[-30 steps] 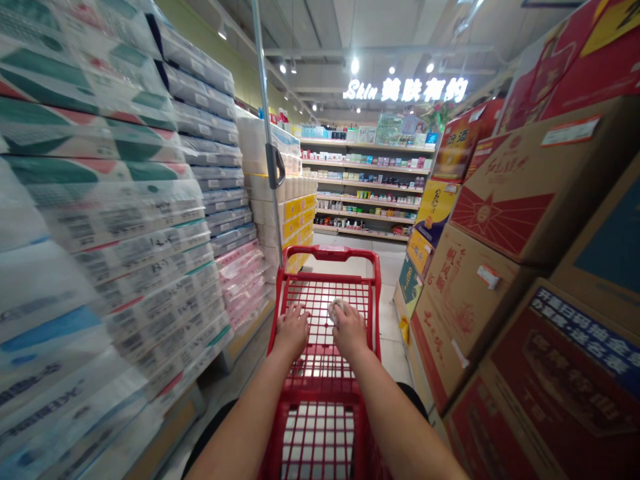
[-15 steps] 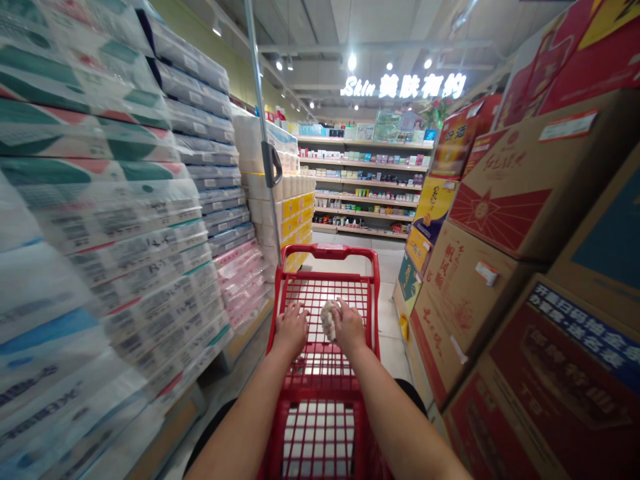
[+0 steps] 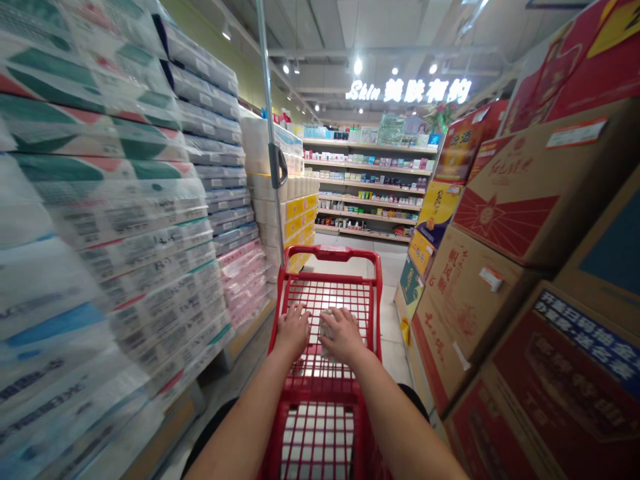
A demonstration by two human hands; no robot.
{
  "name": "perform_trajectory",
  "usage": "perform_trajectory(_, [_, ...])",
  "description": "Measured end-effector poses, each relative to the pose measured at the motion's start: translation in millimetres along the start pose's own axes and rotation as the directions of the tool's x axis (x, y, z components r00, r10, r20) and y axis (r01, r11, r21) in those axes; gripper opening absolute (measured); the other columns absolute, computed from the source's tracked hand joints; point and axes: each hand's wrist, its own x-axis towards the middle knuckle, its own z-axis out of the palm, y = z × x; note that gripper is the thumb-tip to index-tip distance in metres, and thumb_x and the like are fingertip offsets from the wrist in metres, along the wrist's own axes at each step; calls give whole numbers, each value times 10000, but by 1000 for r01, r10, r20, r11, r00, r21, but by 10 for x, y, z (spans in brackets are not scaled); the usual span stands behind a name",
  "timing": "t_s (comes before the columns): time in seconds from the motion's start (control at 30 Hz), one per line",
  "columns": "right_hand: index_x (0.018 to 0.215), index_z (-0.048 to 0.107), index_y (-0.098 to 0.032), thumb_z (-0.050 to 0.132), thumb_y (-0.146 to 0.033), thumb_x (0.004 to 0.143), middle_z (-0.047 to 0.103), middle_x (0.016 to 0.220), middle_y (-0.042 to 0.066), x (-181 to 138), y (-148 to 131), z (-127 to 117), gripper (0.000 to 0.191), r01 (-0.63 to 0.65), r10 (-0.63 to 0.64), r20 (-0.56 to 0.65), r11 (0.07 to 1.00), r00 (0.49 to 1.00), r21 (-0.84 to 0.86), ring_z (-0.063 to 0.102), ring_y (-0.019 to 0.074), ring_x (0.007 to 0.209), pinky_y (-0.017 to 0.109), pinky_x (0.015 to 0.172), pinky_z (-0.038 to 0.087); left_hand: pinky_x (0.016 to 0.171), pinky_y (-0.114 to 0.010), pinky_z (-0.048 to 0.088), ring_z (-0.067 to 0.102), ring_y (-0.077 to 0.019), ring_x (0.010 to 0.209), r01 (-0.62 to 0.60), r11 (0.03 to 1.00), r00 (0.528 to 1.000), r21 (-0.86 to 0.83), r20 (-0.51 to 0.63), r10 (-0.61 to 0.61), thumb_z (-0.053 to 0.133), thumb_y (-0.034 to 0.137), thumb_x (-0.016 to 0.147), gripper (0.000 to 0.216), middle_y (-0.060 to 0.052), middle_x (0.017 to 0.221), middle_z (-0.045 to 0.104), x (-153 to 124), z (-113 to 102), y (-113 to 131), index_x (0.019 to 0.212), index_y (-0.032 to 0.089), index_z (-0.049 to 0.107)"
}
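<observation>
The red shopping cart stands directly in front of me, its plastic grid between my arms. My left hand is open, fingers stretched over the left side of the grid; contact with it is hard to judge. On the right, my right hand covers a crumpled, off-white cloth and holds it against or just above the grid. Only the cloth's left edge shows past the fingers. Beyond both hands is the cart's raised red handle frame.
Wrapped paper packs rise in tall stacks on the left. Cardboard cartons line the right side. A grey pole with a black handle stands left of the cart. Shelves of small goods span the far end, beyond the tiled floor.
My right hand has turned palm-down over the cloth, which now shows less. My left hand has barely moved. The whole view has shifted slightly.
</observation>
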Motion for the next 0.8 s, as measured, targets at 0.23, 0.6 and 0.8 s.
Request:
perform_trajectory(0.23, [1226,636,-225,550,-66,776,558,1285,77,15,94,88,485,57,-29,-178,986,984,155,464,243,1181,389,1009,436,1013,-458,363,392,-276,1354,1,1000,1000,-1,0,-1,417,198,901,347,-100,1418,521,7,-24,23,1179,212,624])
perform_trajectory(0.6, [1238,602,-218,541,-115,817,540,1312,116,63,166,72,437,-154,218,-343,967,914,204,468,276,1227,497,1023,432,1018,-462,360,383,-271,1362,21,1000,999,-19,35,-20,415,188,892,357,-105,1431,508,19,-74,52,1176,198,630])
perform_trajectory(0.8, [1308,572,-244,582,-9,693,398,1492,87,-53,42,193,659,42,-38,-102,998,994,37,334,297,1382,470,1095,372,1016,-462,364,390,-277,1355,14,1000,1000,-11,18,-14,414,203,900,345,-102,1416,521,2,-56,39,1170,200,629])
